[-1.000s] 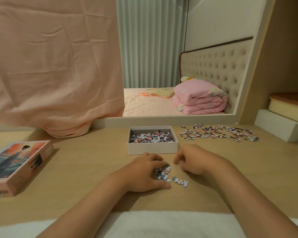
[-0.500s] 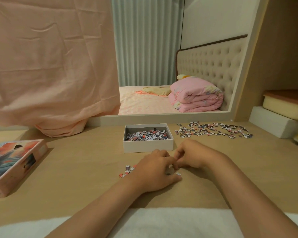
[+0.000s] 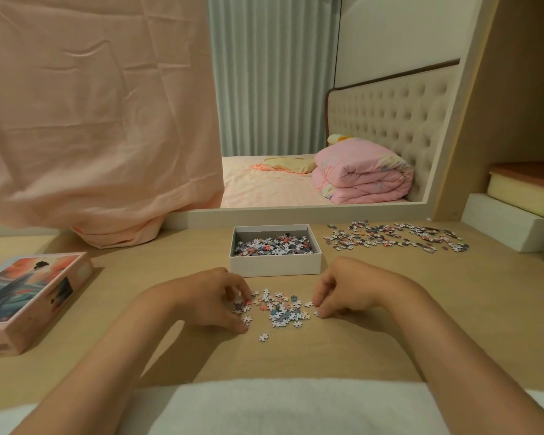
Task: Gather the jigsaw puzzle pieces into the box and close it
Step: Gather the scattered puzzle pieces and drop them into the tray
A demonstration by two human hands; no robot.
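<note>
Fingers point(image 3: 233, 285) hide your palms: left grip point(image 3: 208, 301) curls round loose pieces point(image 3: 280, 309) on the bench point(image 3: 390, 309) (just before the open box point(image 3: 275, 267)); right grip point(image 3: 343, 291), curled, touches the pile, contents impossible to tell.

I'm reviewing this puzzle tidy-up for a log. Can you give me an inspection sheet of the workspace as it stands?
Surface: wooden desk; white cloth along its near edge.
Job's things: open box partly filled with pieces; small heap before it; larger scatter to its right; picture lid lying far left.
Clutter: white block, cream container at right.
Hands: left hand and right hand flank the small heap, fingers curled; grip unclear.
Cables: nothing seen.
Surroundings: pink cloth hanging back left; bed with folded quilt behind.
</note>
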